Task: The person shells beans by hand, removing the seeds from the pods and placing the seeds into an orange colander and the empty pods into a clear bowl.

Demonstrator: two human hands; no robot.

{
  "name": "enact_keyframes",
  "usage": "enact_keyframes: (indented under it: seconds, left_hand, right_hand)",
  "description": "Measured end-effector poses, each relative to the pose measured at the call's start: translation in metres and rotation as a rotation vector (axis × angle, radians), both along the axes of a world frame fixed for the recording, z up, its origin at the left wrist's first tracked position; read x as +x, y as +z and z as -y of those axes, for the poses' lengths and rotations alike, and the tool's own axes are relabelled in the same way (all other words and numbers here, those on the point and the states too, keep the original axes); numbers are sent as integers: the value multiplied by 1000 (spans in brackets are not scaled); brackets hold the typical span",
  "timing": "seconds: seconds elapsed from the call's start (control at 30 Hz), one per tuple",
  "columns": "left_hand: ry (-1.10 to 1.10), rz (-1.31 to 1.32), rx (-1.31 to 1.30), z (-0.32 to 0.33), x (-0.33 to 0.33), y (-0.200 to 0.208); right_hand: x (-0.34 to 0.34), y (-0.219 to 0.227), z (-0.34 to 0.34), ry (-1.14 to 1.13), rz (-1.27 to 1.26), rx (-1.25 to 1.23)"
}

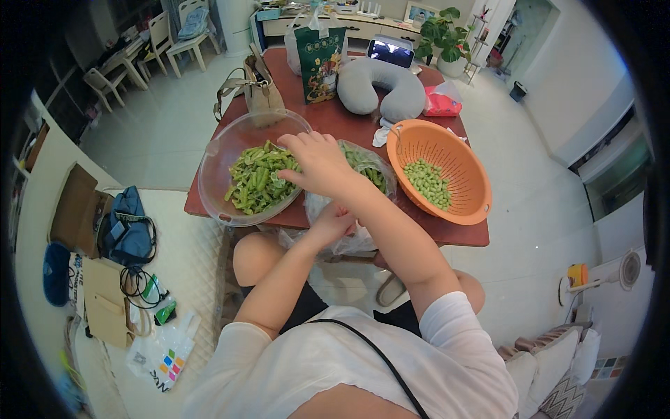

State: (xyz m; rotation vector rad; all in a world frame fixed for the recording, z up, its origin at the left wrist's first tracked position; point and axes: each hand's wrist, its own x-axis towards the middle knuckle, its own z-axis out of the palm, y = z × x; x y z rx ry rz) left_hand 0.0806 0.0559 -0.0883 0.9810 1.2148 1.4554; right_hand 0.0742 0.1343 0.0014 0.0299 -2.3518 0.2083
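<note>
My right hand (317, 162) reaches across to the left, over the right rim of a large clear plastic bowl (213, 157). Its fingers are apart, and nothing shows between them. Green bean pods and split shells (259, 174) lie in that bowl. Below it, my left hand (333, 225) is closed in front of a clear plastic bag (317, 207); whatever its fingers hold is hidden. More green pods (373, 174) fill the bag, partly covered by my right forearm. To the right, an orange colander (469, 157) tilts toward me, with shelled green beans (428, 183) at its bottom.
Toward the back of the red-brown table (464, 235) are a beige handbag (265, 94), a green paper bag (321, 66), a grey neck pillow (405, 101), a propped phone (391, 52) and a pink packet (442, 102). A padded seat with bags (188, 272) is at left.
</note>
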Motion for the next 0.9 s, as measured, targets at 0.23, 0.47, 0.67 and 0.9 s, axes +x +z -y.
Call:
enact_keyframes:
  seconds: [0.23, 0.47, 0.67, 0.9]
  left_hand:
    - [-4, 141, -9, 0, 3, 0]
    - [-122, 63, -60, -1, 1, 4]
    - [-200, 49, -74, -4, -6, 0]
    - [-273, 165, -181, -9, -15, 1]
  right_hand:
    - [85, -14, -13, -136, 181, -575]
    - [132, -53, -17, -265, 293, -792]
    - [131, -69, -21, -132, 295, -938]
    - [132, -81, -26, -81, 235, -920]
